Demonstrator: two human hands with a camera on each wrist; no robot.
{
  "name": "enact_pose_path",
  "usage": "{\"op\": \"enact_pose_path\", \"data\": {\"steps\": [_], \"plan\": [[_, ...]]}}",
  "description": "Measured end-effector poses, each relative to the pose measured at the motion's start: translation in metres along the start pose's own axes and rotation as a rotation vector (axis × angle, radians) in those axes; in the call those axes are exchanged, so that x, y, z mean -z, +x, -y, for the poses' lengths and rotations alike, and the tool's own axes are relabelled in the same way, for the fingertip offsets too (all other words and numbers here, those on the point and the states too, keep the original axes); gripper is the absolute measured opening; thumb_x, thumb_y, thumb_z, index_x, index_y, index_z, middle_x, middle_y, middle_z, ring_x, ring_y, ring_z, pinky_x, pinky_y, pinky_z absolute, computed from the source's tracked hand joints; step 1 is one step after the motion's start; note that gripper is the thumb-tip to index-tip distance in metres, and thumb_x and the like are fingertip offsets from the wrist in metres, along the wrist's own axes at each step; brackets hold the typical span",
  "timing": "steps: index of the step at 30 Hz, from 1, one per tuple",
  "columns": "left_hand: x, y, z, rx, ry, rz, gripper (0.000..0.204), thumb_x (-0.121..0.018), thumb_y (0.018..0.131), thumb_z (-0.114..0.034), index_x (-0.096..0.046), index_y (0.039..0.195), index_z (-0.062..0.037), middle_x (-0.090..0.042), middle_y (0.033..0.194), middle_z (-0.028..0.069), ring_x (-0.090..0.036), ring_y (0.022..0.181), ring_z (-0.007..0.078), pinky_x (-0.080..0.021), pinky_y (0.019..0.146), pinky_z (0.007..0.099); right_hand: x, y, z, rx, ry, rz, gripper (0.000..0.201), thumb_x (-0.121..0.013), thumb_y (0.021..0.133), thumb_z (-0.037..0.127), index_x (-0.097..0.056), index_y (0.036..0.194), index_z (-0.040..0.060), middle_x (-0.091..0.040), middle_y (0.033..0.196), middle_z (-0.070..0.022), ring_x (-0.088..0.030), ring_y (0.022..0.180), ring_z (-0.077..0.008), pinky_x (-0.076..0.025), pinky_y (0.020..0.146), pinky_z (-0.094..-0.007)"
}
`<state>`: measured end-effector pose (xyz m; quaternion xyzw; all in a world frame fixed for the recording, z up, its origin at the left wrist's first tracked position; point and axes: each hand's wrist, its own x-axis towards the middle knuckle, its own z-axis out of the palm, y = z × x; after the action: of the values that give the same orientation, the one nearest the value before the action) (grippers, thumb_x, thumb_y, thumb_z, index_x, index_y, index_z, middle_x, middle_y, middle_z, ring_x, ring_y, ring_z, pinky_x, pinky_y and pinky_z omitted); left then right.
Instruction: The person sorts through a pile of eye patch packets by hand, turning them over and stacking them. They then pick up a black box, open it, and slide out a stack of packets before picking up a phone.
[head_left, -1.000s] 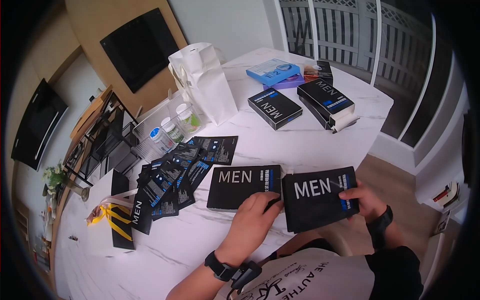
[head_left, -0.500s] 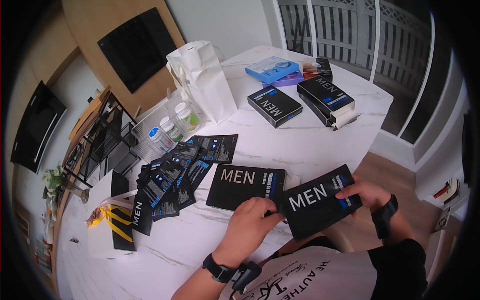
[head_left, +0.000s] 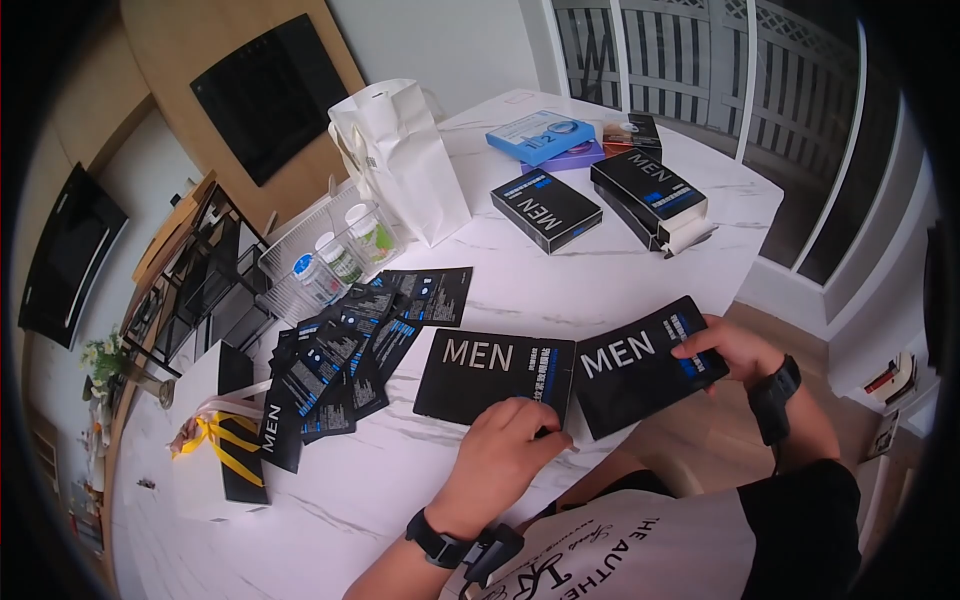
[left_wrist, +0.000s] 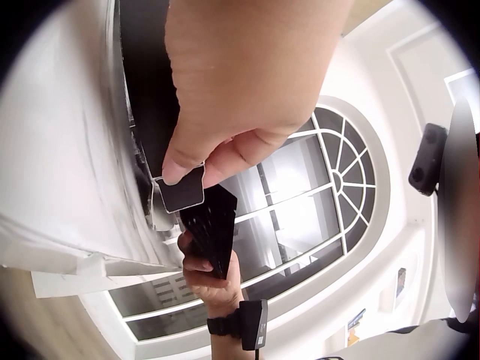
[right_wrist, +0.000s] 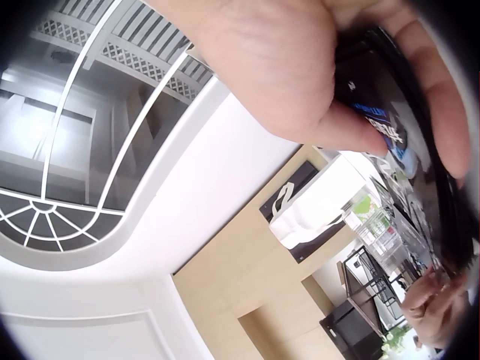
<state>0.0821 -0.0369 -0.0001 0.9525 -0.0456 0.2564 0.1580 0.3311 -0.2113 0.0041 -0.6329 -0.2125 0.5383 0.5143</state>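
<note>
A flat black box (head_left: 470, 385) printed MEN lies on the table, its right end towards the other hand. My left hand (head_left: 505, 450) is at the near right corner of this box. In the left wrist view, its thumb and finger pinch a small black flap (left_wrist: 184, 195) with a pale edge. Gripped by my right hand (head_left: 740, 350) is a stack of black sachets (head_left: 635, 375), thumb on top and fingers beneath. The stack is tilted, its left edge right at the box's end. Several sachet edges show in the left wrist view.
Loose black sachets (head_left: 335, 370) lie in a pile left of the box. Behind stand a clear organizer (head_left: 285, 260) with bottles, a white paper bag (head_left: 400, 160), and more MEN boxes (head_left: 548, 212). A ribboned gift box (head_left: 215, 440) sits at the left.
The right hand has tilted the sachet stack and moved it up, away from the body, beside the box's end. The left hand has shifted slightly towards the body at the box's corner.
</note>
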Motion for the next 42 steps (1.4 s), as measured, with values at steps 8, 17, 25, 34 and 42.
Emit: {"op": "enact_pose_path", "data": {"steps": [8,17,25,34,42], "plan": [[0.001,0.000,-0.001,0.012,0.000,-0.010,0.017,-0.061,0.060,-0.004,-0.066,0.074,-0.0126,-0.052,0.081,0.0006,-0.052,0.077,0.0188,-0.044,0.062,0.0288,-0.004,0.002,-0.011,0.009,0.073,-0.029,0.038,-0.066,0.073,0.020,-0.053,0.105,0.0039,-0.063,0.083,-0.0067,-0.062,0.062,-0.0143,-0.047,0.036,-0.0248],[0.001,0.000,0.003,0.041,-0.136,-0.002,0.020,-0.064,0.061,-0.002,-0.067,0.077,-0.0132,-0.052,0.083,0.0012,-0.051,0.083,0.0220,-0.044,0.071,0.0315,-0.026,0.004,-0.019,0.122,0.150,-0.031,0.036,-0.063,0.076,0.011,-0.049,0.107,0.0010,-0.060,0.093,-0.0097,-0.062,0.074,-0.0207,-0.055,0.044,-0.0346],[-0.002,-0.002,0.004,0.110,-0.192,0.018,0.018,-0.067,0.063,-0.003,-0.067,0.078,-0.0125,-0.053,0.089,0.0024,-0.051,0.089,0.0241,-0.044,0.080,0.0343,-0.042,0.001,-0.014,0.144,0.114,-0.026,0.038,-0.061,0.078,0.011,-0.047,0.112,0.0008,-0.058,0.095,-0.0102,-0.061,0.076,-0.0199,-0.056,0.048,-0.0329],[-0.008,0.004,0.001,-0.010,-0.189,0.062,0.017,-0.065,0.064,-0.002,-0.066,0.077,-0.0129,-0.055,0.099,0.0012,-0.051,0.096,0.0229,-0.040,0.088,0.0394,-0.088,0.020,-0.006,0.199,0.142,0.190,0.037,-0.057,0.082,0.010,-0.044,0.115,0.0006,-0.056,0.099,-0.0082,-0.060,0.080,-0.0159,-0.057,0.051,-0.0295],[0.035,-0.003,0.019,0.439,0.197,-0.334,0.058,-0.072,0.066,-0.017,-0.046,0.116,-0.0021,-0.038,0.127,0.0180,-0.036,0.118,0.0344,-0.028,0.100,0.0380,-0.101,0.034,-0.001,0.258,0.137,0.283,0.047,-0.056,0.082,0.008,-0.033,0.122,0.0025,-0.053,0.106,-0.0091,-0.060,0.082,-0.0165,-0.055,0.049,-0.0297]]}}
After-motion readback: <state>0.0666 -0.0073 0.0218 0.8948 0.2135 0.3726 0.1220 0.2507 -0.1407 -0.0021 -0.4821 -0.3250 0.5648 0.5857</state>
